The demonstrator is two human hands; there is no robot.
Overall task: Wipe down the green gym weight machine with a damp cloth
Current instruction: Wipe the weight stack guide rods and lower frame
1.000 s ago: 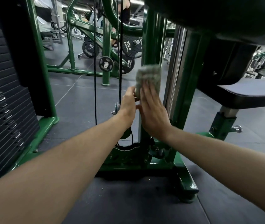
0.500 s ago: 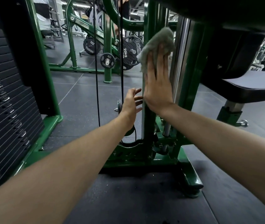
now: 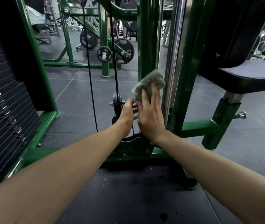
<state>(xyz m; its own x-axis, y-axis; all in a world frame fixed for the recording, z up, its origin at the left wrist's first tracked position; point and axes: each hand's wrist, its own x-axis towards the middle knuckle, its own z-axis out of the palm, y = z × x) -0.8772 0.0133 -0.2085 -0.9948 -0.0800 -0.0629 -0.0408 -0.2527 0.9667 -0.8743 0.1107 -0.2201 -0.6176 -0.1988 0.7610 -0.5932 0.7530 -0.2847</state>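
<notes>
Two hands, left (image 3: 127, 111) and right (image 3: 151, 117), one cloth (image 3: 148, 82), one green machine (image 3: 146, 46), three weight plates (image 3: 123, 50), one seat pad (image 3: 248, 75) and two cables (image 3: 89, 75) show.

Both bare forearms reach forward from the bottom corners and converge near the middle, wrists close together. The right hand (image 3: 151, 117) stands upright, back toward the camera, its fingers (image 3: 154, 92) straight and spread, pressing flat on a cloth (image 3: 149, 81). The left hand (image 3: 127, 113) sits just beside it, slightly lower, with the fingers loosely bent toward the right palm; whether they hold anything cannot be told.
</notes>
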